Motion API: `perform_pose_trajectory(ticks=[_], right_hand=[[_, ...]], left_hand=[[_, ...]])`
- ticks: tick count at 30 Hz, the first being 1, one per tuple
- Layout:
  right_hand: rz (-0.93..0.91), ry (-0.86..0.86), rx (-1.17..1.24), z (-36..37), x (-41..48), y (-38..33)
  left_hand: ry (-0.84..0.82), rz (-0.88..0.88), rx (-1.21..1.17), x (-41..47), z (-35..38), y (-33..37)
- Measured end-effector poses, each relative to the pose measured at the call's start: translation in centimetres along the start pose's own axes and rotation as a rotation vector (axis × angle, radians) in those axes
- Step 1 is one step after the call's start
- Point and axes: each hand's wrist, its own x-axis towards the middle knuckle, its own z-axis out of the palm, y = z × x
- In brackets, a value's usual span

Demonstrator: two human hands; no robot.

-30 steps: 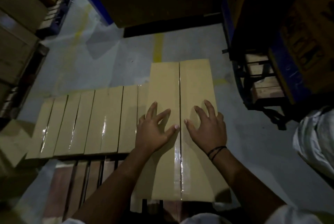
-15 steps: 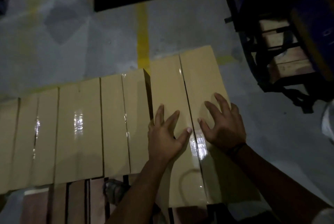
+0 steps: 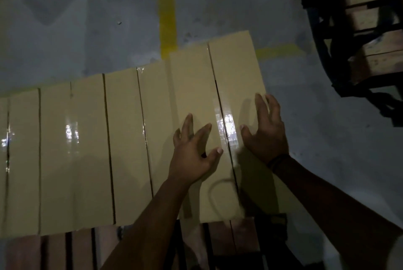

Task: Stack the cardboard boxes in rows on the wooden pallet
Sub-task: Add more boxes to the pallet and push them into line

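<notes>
1. Four tan cardboard boxes (image 3: 74, 149) with glossy tape on top, side by side in one row. The leftmost is cut off by the frame edge, so the count is for what shows.
2. The row sits on one reddish-brown slatted wooden pallet (image 3: 242, 237); bare slats show along the near edge.
3. The rightmost box (image 3: 192, 86) has its far end sticking out past the other three.
4. My left hand (image 3: 194, 154) lies on that box's top, left of the tape seam, fingers spread wide, gripping nothing.
5. My right hand (image 3: 266, 136) is at the same box's right edge, fingers spread and slightly bent, gripping nothing. Can't tell if the fingertips touch.
6. One dark wristband (image 3: 278, 160) on my right wrist.
7. Grey concrete floor (image 3: 87, 29) with one yellow painted line (image 3: 166, 8). One second pallet (image 3: 370, 51) with a dark frame, upper right, well apart from the row.
</notes>
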Motion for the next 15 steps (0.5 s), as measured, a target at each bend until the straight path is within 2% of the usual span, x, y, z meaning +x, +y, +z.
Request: perform_pose_trajectory(ticks=[5,10,15], right_hand=[[0.238,-0.259,0.208,0.7,0.7,3.1],[0.336,-0.241,0.294,0.3,0.8,5.5],[0.455,-0.305,0.326,0.7,-0.8,7.6]], left_hand=[[-0.195,-0.109,0.202,0.0,2.1,-1.3],[-0.235,-0.147,0.308,-2.6,4.1,-0.8],[-0.262,-0.129,0.377,-4.5,5.1,-0.3]])
